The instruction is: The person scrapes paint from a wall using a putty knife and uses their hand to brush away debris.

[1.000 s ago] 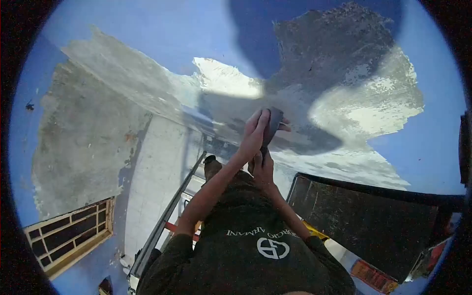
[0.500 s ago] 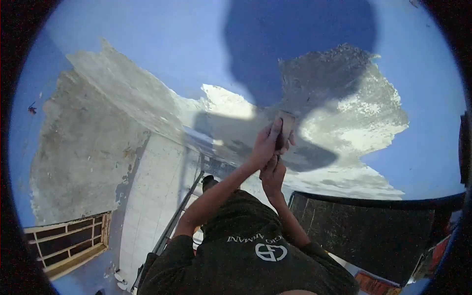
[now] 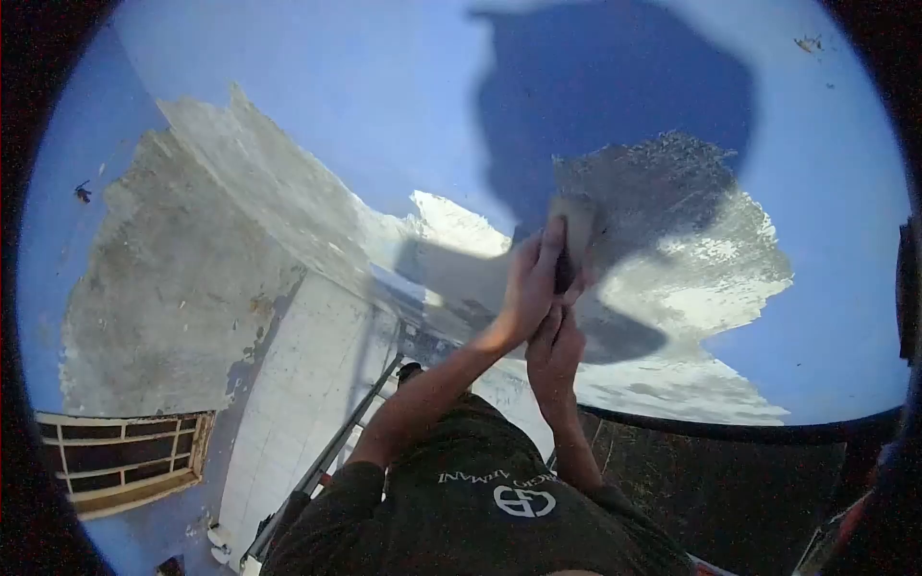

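Both my hands are raised against the wall, closed on a scraper (image 3: 573, 213) with a flat, pale grey blade and a dark lower part. My left hand (image 3: 534, 286) wraps round it just below the blade, thumb pointing up along it. Right below, my right hand (image 3: 556, 353) grips the lower end, which its fingers hide. The blade overlaps the left edge of a bare grey patch (image 3: 663, 182) on the blue wall (image 3: 384, 86). Shadow falls across the blade and much of the patch.
Another bare plaster area (image 3: 173, 288) spreads over the left wall, above a barred window (image 3: 125, 456). A ladder (image 3: 327, 466) stands by my left side. To my lower right is a large dark panel (image 3: 720, 490).
The scraper and both hands have moved up the wall and slightly right. The view has shifted, so the wall patches and window sit differently in it. My grip looks the same.
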Demonstrator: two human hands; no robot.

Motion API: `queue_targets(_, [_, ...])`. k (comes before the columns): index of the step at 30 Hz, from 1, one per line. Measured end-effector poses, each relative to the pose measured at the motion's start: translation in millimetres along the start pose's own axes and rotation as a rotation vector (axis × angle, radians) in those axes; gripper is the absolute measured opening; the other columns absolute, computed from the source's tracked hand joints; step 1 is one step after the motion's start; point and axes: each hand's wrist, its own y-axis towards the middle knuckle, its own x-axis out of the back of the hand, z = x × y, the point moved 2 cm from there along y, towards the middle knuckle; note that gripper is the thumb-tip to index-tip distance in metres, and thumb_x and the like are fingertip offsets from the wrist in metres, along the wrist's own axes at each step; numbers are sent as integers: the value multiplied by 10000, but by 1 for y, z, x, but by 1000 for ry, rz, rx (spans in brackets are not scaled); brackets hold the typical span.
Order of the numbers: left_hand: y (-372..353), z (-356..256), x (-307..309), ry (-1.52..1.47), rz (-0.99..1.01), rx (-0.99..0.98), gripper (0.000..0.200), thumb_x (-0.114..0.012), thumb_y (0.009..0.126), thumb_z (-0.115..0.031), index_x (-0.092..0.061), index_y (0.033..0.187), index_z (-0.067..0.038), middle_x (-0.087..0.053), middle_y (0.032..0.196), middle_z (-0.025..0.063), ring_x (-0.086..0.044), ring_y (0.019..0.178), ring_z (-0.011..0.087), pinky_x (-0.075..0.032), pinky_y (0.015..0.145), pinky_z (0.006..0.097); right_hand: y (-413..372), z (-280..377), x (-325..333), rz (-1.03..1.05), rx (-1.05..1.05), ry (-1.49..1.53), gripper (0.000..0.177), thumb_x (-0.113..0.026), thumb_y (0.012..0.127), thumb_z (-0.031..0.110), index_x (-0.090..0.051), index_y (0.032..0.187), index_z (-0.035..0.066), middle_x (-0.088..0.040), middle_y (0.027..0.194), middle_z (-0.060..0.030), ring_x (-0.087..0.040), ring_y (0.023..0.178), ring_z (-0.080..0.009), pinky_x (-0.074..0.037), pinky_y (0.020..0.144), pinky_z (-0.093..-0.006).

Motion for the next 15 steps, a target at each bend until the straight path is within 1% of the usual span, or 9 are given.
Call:
queue_targets(1, [-2,-8,-6,7,-3,-6,528,-365,1011,-466,-573,784,-37,-545,575,21,-446,438,71,-353,436,230,6,10,2,-30,60,24,413,-349,1021,313,-535,1020,-56,-578,696,-204,-566,591,-278,-412,532,-381])
queue_targets(3, [-4,-17,-21,45,31,-20,528,-361,1011,-469,-571,776,-45,-525,555,13,-441,436,68,-337,432,222,-1,-1,4,-50,69,-2,403,-351,1022,302,-532,1009,-57,-548,658,-181,-536,578,-257,-407,531,-379])
queue_targets(5, [-15,19,-12,1,12,13,527,-365,1009,-474,-570,775,-48,-517,551,10,-442,440,69,-337,432,219,-19,-30,4,-34,-23,-16,393,-349,1022,290,-532,1005,-58,-536,658,-171,-518,580,-240,-405,536,-379])
queue_targets(6, [-23,38,-7,-126,-59,109,515,-376,1005,-476,-566,786,-50,-521,560,13,-443,439,71,-341,431,221,-27,-35,7,42,-71,-72,389,-353,1020,283,-534,1017,-62,-560,668,-184,-528,581,-247,-411,538,-378])
queue_targets(7, [-25,44,-6,-249,-125,206,504,-387,1001,-478,-561,798,-51,-526,570,15,-444,439,74,-345,430,224,-24,-33,8,35,-68,-70,389,-353,1020,283,-534,1017,-62,-560,668,-184,-528,581,-247,-411,538,-378])
queue_targets(9, [-20,42,-1,-249,-107,141,481,-410,993,-479,-546,820,-52,-547,600,28,-445,434,76,-346,420,224,-21,-27,5,74,-112,-6,301,-370,1019,235,-524,1116,-6,-574,675,-233,-591,610,-416,-405,506,-445])
queue_targets(10, [-16,38,4,-207,-69,134,476,-412,992,-479,-539,824,-53,-552,607,33,-444,431,76,-342,412,224,-25,-28,3,72,-120,-8,301,-370,1019,235,-524,1116,-6,-574,675,-233,-591,610,-416,-405,506,-445])
queue_targets(12, [-13,35,2,-170,-32,117,471,-413,991,-480,-532,828,-54,-557,614,38,-443,428,77,-338,405,224,-26,-30,-2,45,3,-19,294,-379,1020,236,-523,1121,0,-582,679,-230,-590,586,-402,-410,496,-423])
queue_targets(15, [-19,42,2,-252,-99,180,485,-403,990,-493,-527,818,-57,-549,593,34,-442,423,76,-331,396,223,-34,-41,-1,28,-52,-79,289,-382,1019,229,-514,1120,-7,-581,671,-227,-590,557,-387,-406,485,-415])
